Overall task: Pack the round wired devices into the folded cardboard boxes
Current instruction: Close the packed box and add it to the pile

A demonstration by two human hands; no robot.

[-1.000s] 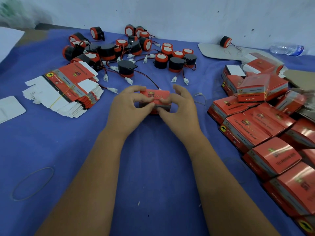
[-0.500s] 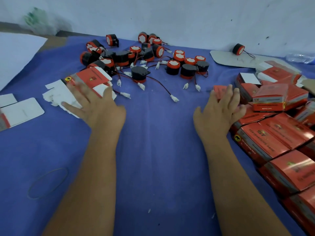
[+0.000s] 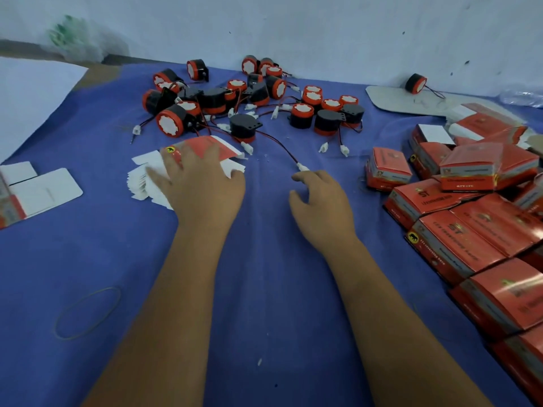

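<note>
Several round black-and-red wired devices (image 3: 242, 128) lie in a heap at the back of the blue cloth (image 3: 264, 289). A bundle of flat red-and-white cardboard boxes (image 3: 205, 148) lies in front of them on the left. My left hand (image 3: 197, 183) rests on that bundle with its fingers spread. My right hand (image 3: 320, 201) hovers over the cloth with loosely bent fingers, its fingertips next to the white plug (image 3: 302, 167) of one device's wire, holding nothing. A packed box (image 3: 388, 168) stands alone right of my right hand.
Several packed red boxes (image 3: 470, 230) are piled along the right side. A rubber band (image 3: 88, 312) lies on the cloth at lower left. White cards (image 3: 44, 189) sit at the left edge. One device (image 3: 415, 83) sits on a grey board near the wall.
The box held by both hands a second ago now stands by the pile on the right. My left hand went to the flat boxes; my right hand moved left towards the wire plug.
</note>
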